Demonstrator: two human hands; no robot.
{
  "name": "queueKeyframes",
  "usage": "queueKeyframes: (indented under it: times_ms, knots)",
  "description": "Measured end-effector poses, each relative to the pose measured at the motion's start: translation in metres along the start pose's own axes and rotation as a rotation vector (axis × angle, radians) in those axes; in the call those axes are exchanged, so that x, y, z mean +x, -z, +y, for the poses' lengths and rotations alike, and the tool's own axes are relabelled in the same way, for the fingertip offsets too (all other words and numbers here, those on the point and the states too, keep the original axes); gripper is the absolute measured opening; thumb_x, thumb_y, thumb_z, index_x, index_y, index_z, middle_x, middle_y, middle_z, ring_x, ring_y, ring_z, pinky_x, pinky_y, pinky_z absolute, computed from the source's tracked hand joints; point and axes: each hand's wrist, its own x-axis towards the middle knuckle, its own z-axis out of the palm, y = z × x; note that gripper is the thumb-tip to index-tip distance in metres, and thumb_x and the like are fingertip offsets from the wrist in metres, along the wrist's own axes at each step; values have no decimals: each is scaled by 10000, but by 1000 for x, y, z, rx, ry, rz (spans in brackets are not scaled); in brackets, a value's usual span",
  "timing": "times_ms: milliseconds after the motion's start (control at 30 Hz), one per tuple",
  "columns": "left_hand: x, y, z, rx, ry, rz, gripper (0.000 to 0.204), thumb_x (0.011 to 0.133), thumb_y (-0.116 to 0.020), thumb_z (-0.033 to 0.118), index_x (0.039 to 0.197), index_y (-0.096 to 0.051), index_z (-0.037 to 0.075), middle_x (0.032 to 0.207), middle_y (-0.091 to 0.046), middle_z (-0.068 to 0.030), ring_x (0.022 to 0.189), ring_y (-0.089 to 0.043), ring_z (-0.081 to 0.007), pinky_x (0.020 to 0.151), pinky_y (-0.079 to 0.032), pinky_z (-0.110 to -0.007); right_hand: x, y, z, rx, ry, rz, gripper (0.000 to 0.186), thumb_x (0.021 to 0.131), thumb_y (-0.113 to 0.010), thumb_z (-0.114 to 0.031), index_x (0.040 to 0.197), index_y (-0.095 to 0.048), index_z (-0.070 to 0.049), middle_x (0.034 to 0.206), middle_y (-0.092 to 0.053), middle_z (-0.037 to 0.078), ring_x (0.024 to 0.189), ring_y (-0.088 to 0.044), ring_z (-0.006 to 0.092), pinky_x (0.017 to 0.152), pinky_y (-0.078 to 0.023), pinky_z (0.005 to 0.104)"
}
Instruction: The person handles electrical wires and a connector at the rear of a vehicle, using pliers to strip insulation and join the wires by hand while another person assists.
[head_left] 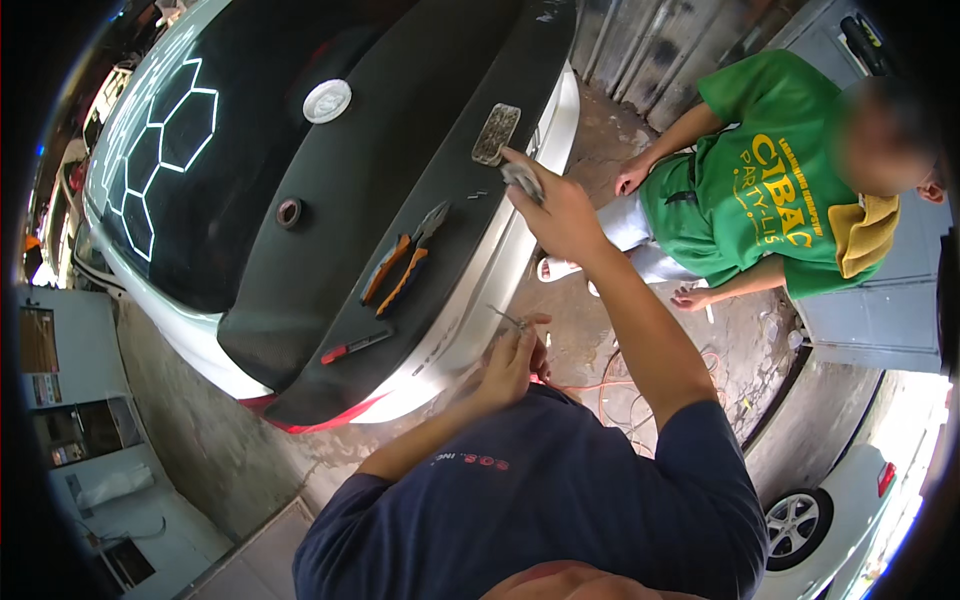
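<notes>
My right hand (pixel 555 210) is closed on a small grey object (pixel 522 182), hard to make out, beside a shallow rectangular container (pixel 495 133) on the black rear panel (pixel 440 150) of a white car. Lower down, my left hand (pixel 512 365) pinches a thin metal piece (pixel 505 316) just off the car's edge. Orange-and-black-handled pliers (pixel 398 265) lie on the panel, with a red-and-black marker (pixel 355 345) below them. Farther in sit a small dark ring (pixel 289 212) and a round white dish (pixel 327 101).
A person in a green shirt (pixel 760 170) is close on the right, hands low. An orange hose (pixel 610 385) runs over the concrete floor. A grey cabinet (pixel 865 320) stands behind the person, another white car (pixel 850 510) at lower right, and a pale workbench (pixel 80 430) at left.
</notes>
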Motion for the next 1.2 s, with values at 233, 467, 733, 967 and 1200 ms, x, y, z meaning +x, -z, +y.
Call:
queueKeyframes:
  times_ms: [233,467,733,967,1200]
  knots:
    - [4,8,-30,-126,49,25,376,1131,-319,366,1081,-515,49,712,-380,36,593,-363,-76,557,-363,-262,89,18,-19,19,-49,78,486,845,-723,-323,1143,-615,46,756,-708,179,623,-701,279,601,-541,415]
    - [-17,3,3,129,11,-35,385,1103,-372,331,845,-510,80,659,-341,59,586,-320,-78,535,-275,-280,193,23,43,-302,39,-85,512,771,-832,-393,1087,-729,-4,866,-746,136,766,-720,249,736,-560,374]
    - [-6,29,-13,106,65,121,274,1045,-432,203,837,-515,45,679,-453,11,638,-438,-122,613,-382,-317,179,26,37,-536,120,9,516,846,-775,-411,1200,-699,-44,1152,-670,179,1028,-679,287,876,-539,415]
    - [-8,28,-14,96,-46,83,203,1074,-321,184,1147,-478,78,766,-405,34,604,-351,-57,525,-300,-242,124,17,97,-190,248,-206,273,1009,-522,-177,1178,-671,-22,1112,-624,157,1025,-645,278,949,-500,396]
    - [-4,23,2,18,-74,65,284,1056,-319,150,1314,-411,77,835,-433,7,604,-367,-60,534,-328,-233,97,44,-16,94,36,-326,337,1054,-485,-171,1339,-599,-33,899,-660,112,911,-659,238,864,-503,369]
